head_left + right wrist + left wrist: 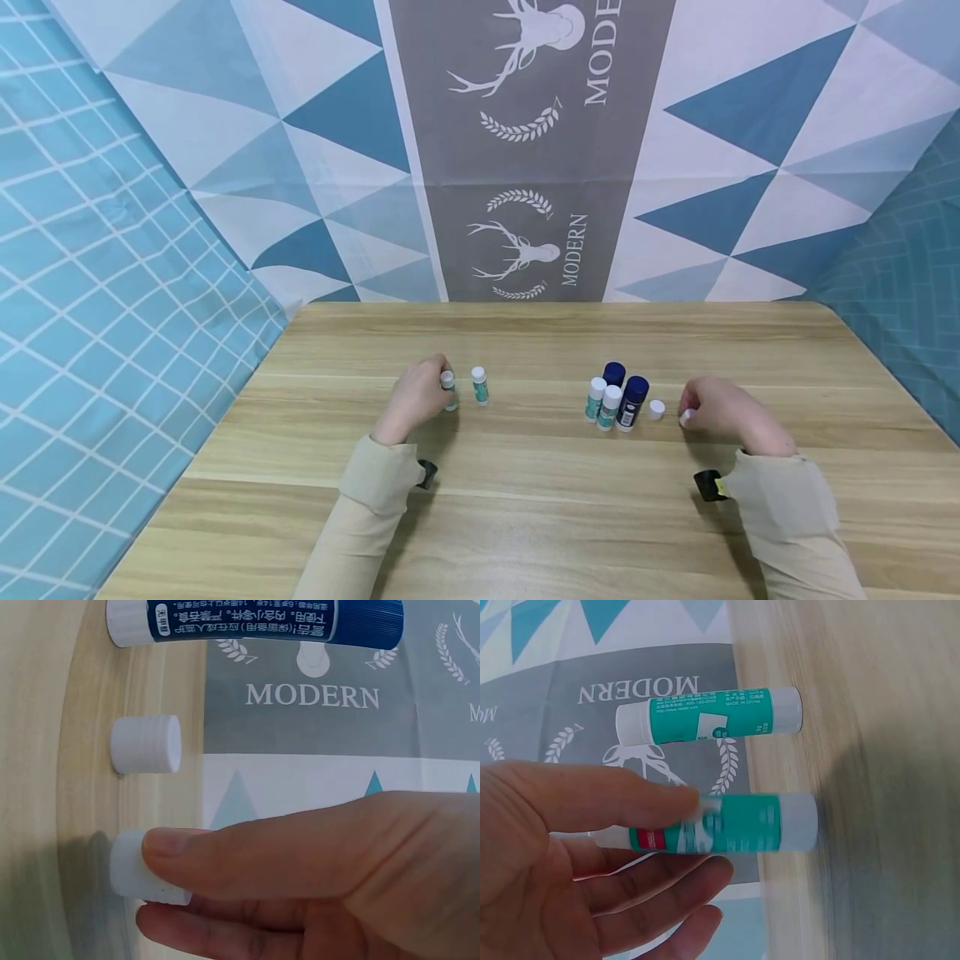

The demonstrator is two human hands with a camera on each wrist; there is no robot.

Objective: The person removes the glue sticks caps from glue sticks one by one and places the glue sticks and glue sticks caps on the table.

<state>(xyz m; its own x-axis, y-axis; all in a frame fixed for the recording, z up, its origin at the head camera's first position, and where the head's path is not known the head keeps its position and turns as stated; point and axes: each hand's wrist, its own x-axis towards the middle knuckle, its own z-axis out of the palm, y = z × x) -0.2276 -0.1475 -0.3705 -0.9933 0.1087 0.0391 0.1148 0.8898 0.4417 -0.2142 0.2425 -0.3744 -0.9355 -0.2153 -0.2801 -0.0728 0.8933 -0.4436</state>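
My left hand (415,392) pinches a teal glue stick (746,823) with a white cap between thumb and fingers. The stick stands upright at the table's left middle and looks blurred in the left wrist view. Just right of it stands a second teal glue stick (480,387), apart from the hand. My right hand (726,408) holds a small white cap (133,864) between thumb and fingers, low over the table. Another white cap (146,744) stands beside it, untouched. Left of that cap is a navy glue stick (632,403).
Clustered with the navy stick are another navy-capped stick (614,372) and two teal glue sticks, one at the left (595,400) and one in front (609,408). A wooden table (525,517) lies under everything. Patterned cloth (525,158) hangs behind its far edge.
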